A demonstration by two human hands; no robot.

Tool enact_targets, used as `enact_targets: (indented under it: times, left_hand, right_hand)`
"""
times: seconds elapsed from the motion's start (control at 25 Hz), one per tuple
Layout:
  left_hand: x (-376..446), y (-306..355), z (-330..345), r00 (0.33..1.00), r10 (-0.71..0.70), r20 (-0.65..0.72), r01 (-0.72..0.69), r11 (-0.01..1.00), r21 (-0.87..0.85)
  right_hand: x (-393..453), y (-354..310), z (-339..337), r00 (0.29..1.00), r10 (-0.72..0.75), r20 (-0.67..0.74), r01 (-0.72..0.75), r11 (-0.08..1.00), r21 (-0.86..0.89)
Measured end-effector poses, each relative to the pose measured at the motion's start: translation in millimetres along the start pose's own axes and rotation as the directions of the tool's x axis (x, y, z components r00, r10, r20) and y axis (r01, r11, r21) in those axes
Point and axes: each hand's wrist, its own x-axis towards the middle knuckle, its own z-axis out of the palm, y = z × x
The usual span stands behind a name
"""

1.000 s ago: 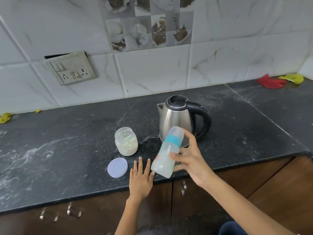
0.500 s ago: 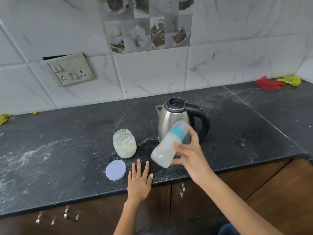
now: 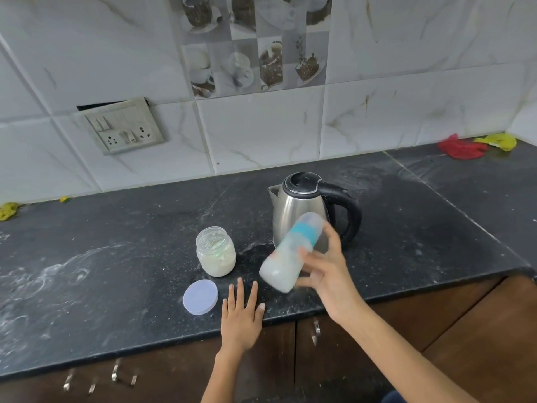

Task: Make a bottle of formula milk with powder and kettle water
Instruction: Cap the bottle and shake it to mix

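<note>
Evidently mixing step, by my read; dusty black stone counter (image 3: pixel 406 228) carries it all; steel kettle (image 3: pixel 299 210), lid down, at back; right hand (image 3: pixel 328 274) wrapped round capped, cloudy plastic bottle (image 3: pixel 290 254), tilted, blurred, off the surface; left hand (image 3: pixel 242 315) flat, holding nothing; glass powder jar (image 3: pixel 216 251) open, round lid (image 3: pixel 200 297) just beside; next: stand bottle upright, cap jar.

One view only: head-worn, wide-angle. Looks forward and down from above the near edge of the black stone table (image 3: pixel 87 301), facing the tiled wall (image 3: pixel 261 135). Near range; both forearms enter from the bottom edge. Kettle (image 3: pixel 302 216) sits about centre. Cabinet fronts (image 3: pixel 363 344) show below the table edge. Straight lines bow toward the frame borders.
</note>
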Motion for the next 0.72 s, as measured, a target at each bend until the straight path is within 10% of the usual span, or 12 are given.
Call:
enact_targets:
  times: [0.4, 0.56, 0.72]
  left_hand:
    - [0, 1, 0, 1.000, -0.015, 0.020, 0.015, 0.999, 0.037]
    - [1, 0, -1, 1.000, -0.005, 0.030, 0.003, 0.999, 0.044]
    - [2, -1, 3, 1.000, -0.009, 0.014, 0.008, 0.999, 0.034]
  right_hand:
    - [1, -7, -1, 0.997, 0.000, -0.076, 0.007, 0.996, 0.088]
    - [-13, 5, 5, 0.989, 0.102, 0.105, -0.087, 0.986, -0.140]
    - [-4, -3, -6, 0.961, 0.113, 0.250, -0.159, 0.972, 0.171]
